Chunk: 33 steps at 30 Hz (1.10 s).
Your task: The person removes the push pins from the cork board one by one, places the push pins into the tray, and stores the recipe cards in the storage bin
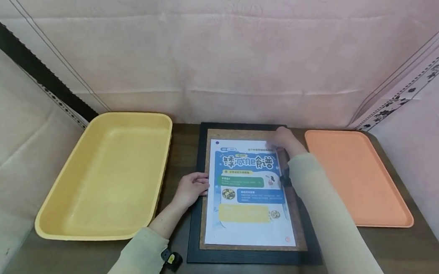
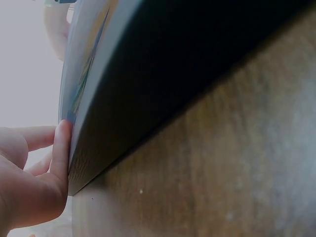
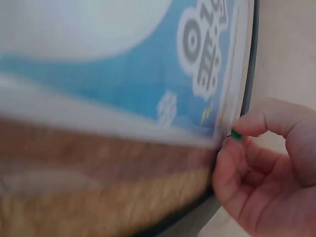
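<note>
A printed poster (image 1: 253,231) lies on a cork board (image 1: 301,236) with a dark frame (image 1: 249,258). A small dark pin (image 1: 217,142) sits at the poster's upper left corner. My right hand (image 1: 283,141) is over the upper right corner; in the right wrist view its thumb and finger pinch a green push pin (image 3: 236,134) at the paper's corner. At the left side, my left hand (image 1: 193,189) rests on the frame's edge, its fingers reaching the poster's margin. In the left wrist view those fingers (image 2: 60,148) lie against the frame, fairly straight.
To the left stands a yellow tray (image 1: 105,177) with raised sides. A flat orange tray (image 1: 357,174) lies to the right, partly behind my right sleeve. Pale cloth (image 1: 214,49) walls in the back and both sides of the brown table (image 1: 87,262).
</note>
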Each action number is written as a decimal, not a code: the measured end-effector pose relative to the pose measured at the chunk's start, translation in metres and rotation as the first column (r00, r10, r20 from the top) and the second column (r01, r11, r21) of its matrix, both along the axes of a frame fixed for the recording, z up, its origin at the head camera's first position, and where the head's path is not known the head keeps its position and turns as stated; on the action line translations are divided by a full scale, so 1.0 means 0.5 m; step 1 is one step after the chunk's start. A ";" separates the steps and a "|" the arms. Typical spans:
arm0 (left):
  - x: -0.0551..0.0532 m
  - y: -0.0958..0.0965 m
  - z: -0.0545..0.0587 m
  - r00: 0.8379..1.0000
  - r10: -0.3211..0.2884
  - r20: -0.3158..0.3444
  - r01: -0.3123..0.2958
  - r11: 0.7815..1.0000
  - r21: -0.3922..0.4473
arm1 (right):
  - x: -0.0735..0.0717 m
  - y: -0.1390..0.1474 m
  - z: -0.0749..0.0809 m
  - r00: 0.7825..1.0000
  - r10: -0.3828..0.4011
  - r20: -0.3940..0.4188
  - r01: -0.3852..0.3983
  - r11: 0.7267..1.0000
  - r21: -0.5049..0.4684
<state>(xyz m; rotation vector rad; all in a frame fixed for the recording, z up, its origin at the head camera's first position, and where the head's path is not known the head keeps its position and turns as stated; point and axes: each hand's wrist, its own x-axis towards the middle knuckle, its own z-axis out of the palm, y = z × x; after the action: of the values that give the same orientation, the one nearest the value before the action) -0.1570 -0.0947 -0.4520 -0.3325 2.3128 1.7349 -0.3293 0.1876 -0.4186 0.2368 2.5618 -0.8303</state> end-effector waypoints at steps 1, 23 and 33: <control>0.000 0.000 0.000 1.000 0.001 0.003 -0.001 1.000 0.002 | -0.002 0.006 0.000 1.000 0.019 -0.009 -0.019 1.000 -0.001; -0.004 -0.002 -0.003 1.000 -0.017 0.002 0.017 1.000 -0.008 | 0.039 0.122 0.035 1.000 0.012 -0.024 -0.020 0.933 -0.358; -0.003 -0.004 -0.001 1.000 -0.015 0.018 0.015 1.000 -0.021 | 0.076 0.205 0.071 0.999 0.045 0.015 -0.036 0.922 -0.385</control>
<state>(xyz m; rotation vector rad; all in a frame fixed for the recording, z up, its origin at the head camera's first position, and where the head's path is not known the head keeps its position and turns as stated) -0.1587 -0.0965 -0.4526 -0.3325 2.3170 1.6944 -0.2914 0.2899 -0.3831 0.0700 2.3102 -1.2804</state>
